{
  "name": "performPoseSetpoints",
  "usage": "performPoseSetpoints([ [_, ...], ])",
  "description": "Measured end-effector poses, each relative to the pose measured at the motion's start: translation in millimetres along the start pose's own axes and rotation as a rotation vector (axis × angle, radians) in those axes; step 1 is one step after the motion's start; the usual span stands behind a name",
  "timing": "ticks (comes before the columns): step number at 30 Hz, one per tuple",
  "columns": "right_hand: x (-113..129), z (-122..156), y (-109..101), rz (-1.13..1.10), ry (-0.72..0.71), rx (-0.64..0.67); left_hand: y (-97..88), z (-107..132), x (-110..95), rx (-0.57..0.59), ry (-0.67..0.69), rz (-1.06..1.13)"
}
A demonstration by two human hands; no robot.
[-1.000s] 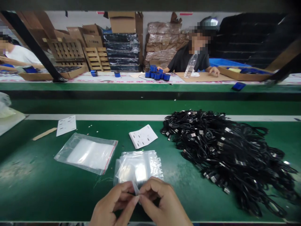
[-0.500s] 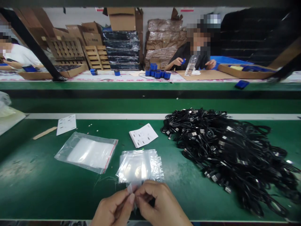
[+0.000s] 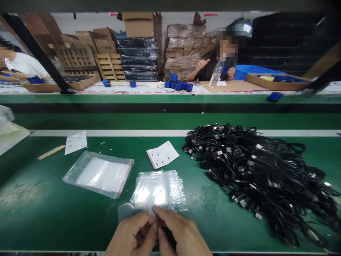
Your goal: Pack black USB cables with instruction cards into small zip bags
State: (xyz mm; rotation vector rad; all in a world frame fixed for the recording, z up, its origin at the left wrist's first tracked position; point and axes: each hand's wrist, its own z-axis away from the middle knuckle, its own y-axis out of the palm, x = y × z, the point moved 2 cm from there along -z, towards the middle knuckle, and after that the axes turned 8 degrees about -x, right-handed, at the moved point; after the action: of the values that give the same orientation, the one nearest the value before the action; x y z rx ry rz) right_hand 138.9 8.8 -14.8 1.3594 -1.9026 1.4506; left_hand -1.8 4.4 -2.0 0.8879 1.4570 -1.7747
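My left hand [image 3: 131, 233] and my right hand [image 3: 183, 231] meet at the front of the green bench, fingertips closed together on a clear plastic bag [image 3: 125, 210]. Part of this bag shows to the left of my left hand; the rest is hidden by my fingers. Just beyond my fingertips lies a loose stack of clear plastic bags [image 3: 154, 188]. Behind that stack sits a pile of small white printed leaflets [image 3: 163, 154]. Further left, a larger clear bag with a red seal line [image 3: 101, 174] lies flat with white material inside.
A large heap of black USB cables [image 3: 253, 174] covers the right side. At left lie a single leaflet [image 3: 76, 142] and a flat wooden stick [image 3: 51, 152]. Across the bench, a person [image 3: 210, 67] sits behind blue cylindrical items [image 3: 178, 85] and a plastic bottle [image 3: 216, 74].
The clear bag between my hands now spreads out to the left, where before it stood up narrow between my fingers. My right hand has shifted slightly. The person opposite has raised a hand.
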Motion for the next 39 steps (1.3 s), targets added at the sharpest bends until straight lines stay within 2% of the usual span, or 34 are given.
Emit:
performPoseSetpoints([
  [3, -0.1, -1.4, 0.1, 0.102, -0.063, -0.012, 3.1, -3.6, 3.1, -0.028, -0.001, 0.062],
  [5, 0.2, -3.6, -0.8, 0.254, -0.097, 0.01, 5.9, -4.8, 7.5, -0.064, 0.028, 0.065],
  [10, 3.7, -13.3, -2.8, 0.516, -0.091, 0.14, 12.0, -3.1, 17.0, -0.309, 0.142, -0.014],
  [13, 7.9, -21.0, -1.4, 0.573, -0.081, 0.153, 13.9, -3.3, 19.3, -0.376, 0.147, -0.032],
  [16, 10.5, -26.3, 3.4, 0.619, -0.097, 0.116, 13.7, -5.3, 20.0, -0.399, 0.132, -0.025],
  [22, 11.1, -31.2, 12.3, 0.724, -0.152, -0.062, 12.8, -9.4, 20.3, -0.433, 0.092, 0.001],
  [30, 14.1, -37.4, 1.9, 0.669, -0.167, 0.125, 12.2, -10.7, 18.2, -0.435, 0.054, 0.045],
  [34, 9.3, -38.9, 3.1, 0.404, -0.171, 0.18, 9.9, -6.7, 16.1, -0.443, 0.085, 0.065],
  [36, 7.2, -37.9, 6.2, 0.353, -0.194, 0.156, 9.4, -5.4, 15.9, -0.442, 0.105, 0.066],
  [39, 5.9, -34.7, 10.8, 0.45, -0.262, 0.017, 9.7, -5.0, 17.4, -0.439, 0.116, 0.062],
])
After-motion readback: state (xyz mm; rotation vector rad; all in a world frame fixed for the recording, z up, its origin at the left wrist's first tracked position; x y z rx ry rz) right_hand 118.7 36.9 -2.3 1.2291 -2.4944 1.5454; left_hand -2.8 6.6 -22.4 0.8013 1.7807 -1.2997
